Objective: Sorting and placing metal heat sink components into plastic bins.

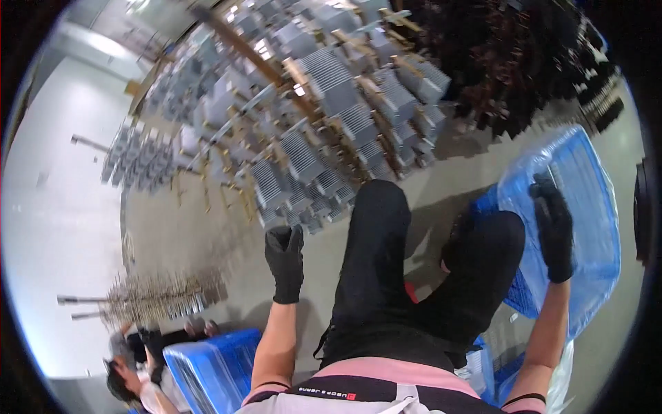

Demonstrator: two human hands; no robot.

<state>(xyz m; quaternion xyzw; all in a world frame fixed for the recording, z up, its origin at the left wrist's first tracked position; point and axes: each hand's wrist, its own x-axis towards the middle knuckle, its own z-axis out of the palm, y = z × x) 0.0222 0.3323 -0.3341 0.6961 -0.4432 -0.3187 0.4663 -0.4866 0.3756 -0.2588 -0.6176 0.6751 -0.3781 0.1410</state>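
My left hand (284, 265), in a black glove, is raised beside my left knee with its fingers curled in. Nothing shows sticking out of it. The nearest hanging grey finned metal parts (303, 159) are ahead of it, apart from the hand. My right hand (554, 231), also black-gloved, is over a blue crate (598, 207) lined with clear plastic, to the right of my right knee. Its fingers are stretched forward, and I see nothing held in them. Whether it touches the plastic liner I cannot tell.
Dark parts (510, 69) hang at the far right. A rack of thin pieces (165, 297) stands at the left. Near it a person (131, 372) in dark gloves is beside another blue crate (214, 366). My black-trousered knees (379, 214) lie between my hands.
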